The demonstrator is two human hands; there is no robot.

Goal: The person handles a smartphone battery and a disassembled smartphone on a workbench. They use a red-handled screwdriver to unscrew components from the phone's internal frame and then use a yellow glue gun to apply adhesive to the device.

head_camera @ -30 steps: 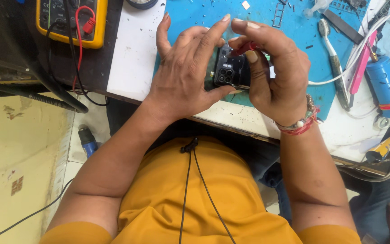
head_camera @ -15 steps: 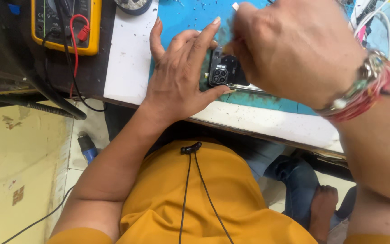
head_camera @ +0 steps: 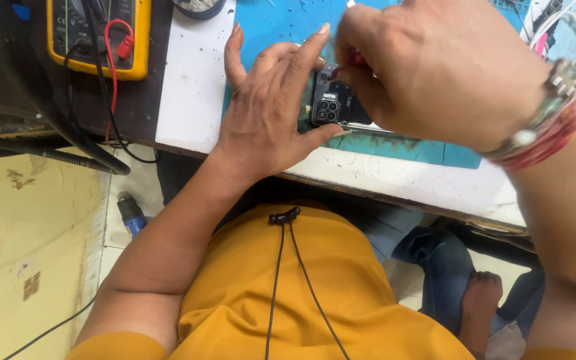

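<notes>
While the left hand (head_camera: 271, 113) steadies it from the side, a small dark phone (head_camera: 331, 103) lies back-up on the blue mat (head_camera: 395, 143) at the near edge of the tabletop (head_camera: 191, 87). Its camera block faces up: four round lenses in a square cluster, black housing, most of the body hidden under the two hands. Left fingers (head_camera: 305, 57) are spread apart, thumb pressed to the phone's near edge, index tip touching the far edge. Right hand (head_camera: 441, 67) sits above the phone, fingers pinched together on a thin tool with a red handle (head_camera: 351, 63); its tip is hidden.

One yellow multimeter (head_camera: 98, 33) rests at the far left, with one red lead and black leads coiled over it. Small specks, perhaps screws, dot the mat; too small to count. A dark round dish (head_camera: 198, 7) is cut off by the top edge, contents unclear. One wristband cluster (head_camera: 555, 113), red and metal, rides on the right wrist.
</notes>
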